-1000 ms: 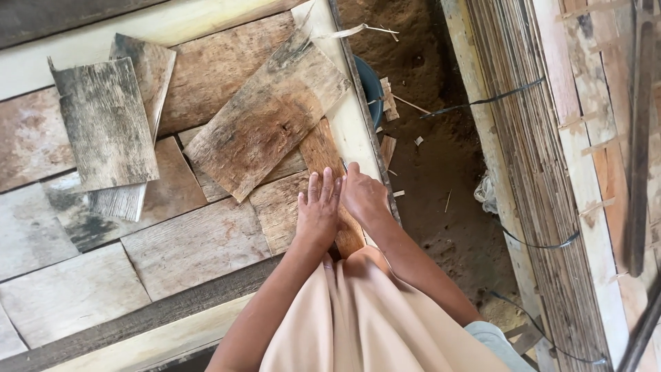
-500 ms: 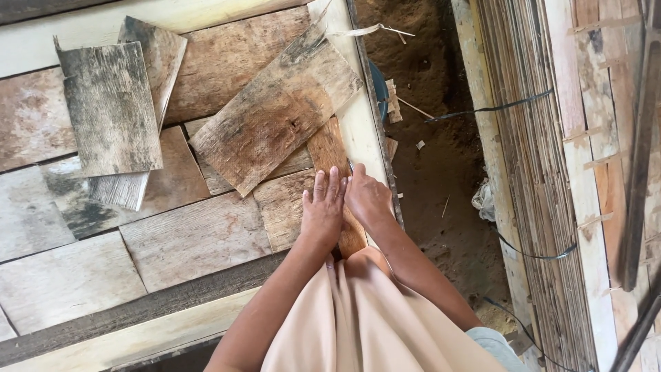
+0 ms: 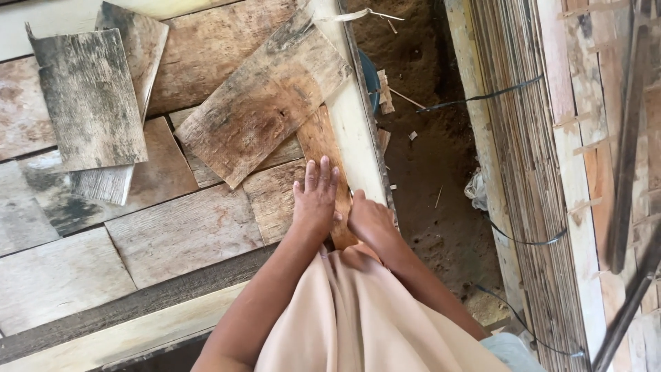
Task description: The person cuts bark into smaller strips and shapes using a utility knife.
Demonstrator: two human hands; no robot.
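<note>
My left hand (image 3: 315, 198) lies flat, fingers spread, on a narrow orange-brown strip of board (image 3: 322, 145) near the right edge of a platform of worn plywood pieces. My right hand (image 3: 370, 220) rests beside it with fingers curled, pressing the lower end of the same strip against the pale wooden edge beam (image 3: 354, 138). A large weathered plywood piece (image 3: 261, 103) lies tilted just above the strip. My lap, covered in beige cloth (image 3: 358, 317), fills the bottom of the view.
A loose grey plywood sheet (image 3: 86, 96) lies on top at the upper left. Right of the beam is a dirt gap (image 3: 427, 158) with scraps and a white wad. Stacked bamboo-like slats (image 3: 523, 158) tied with black cord stand further right.
The view has shifted slightly; both hands stay on the narrow strip, the left fingers spread a little wider.
</note>
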